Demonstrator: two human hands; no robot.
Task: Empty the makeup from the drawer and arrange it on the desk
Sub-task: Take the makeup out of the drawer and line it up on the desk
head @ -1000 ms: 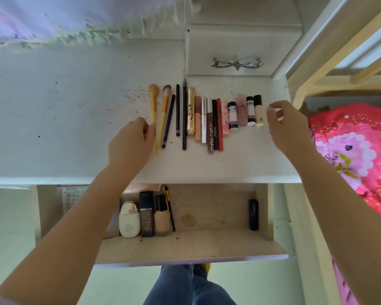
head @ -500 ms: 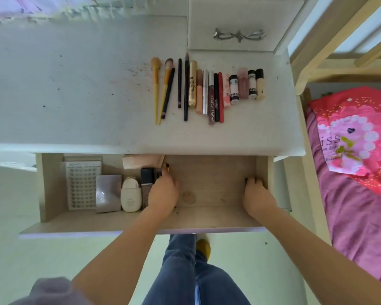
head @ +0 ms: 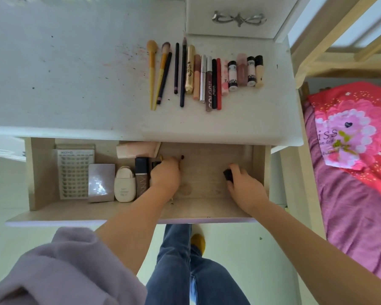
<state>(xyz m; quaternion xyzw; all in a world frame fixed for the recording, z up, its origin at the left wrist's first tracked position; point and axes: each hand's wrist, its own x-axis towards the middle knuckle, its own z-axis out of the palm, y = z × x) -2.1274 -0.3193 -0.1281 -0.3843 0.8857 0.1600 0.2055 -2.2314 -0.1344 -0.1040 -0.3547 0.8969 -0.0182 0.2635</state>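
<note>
Both hands are in the drawer [head: 40, 172]: the left hand [head: 165, 175] pinches a thin brush [head: 181, 159], the right hand [head: 246, 186] grips a black tube [head: 228, 175]. Lift both straight up, clearing the bench [head: 75, 84] edge beyond the knuckles.

The white desk [head: 75, 89] carries one row of makeup lying side by side toward its 1 o'clock corner: two yellow-handled brushes [head: 154, 69] at the 9 o'clock end, then dark pencils [head: 178, 69], a gold tube [head: 190, 69], slim lip-product tubes [head: 207, 82] and short bottles [head: 244, 71] at the 3 o'clock end. Reddish specks mark the desk surface at 9 o'clock of the brushes. A small closed drawer unit [head: 233, 29] stands on the desk at 12 o'clock of the row.
</note>
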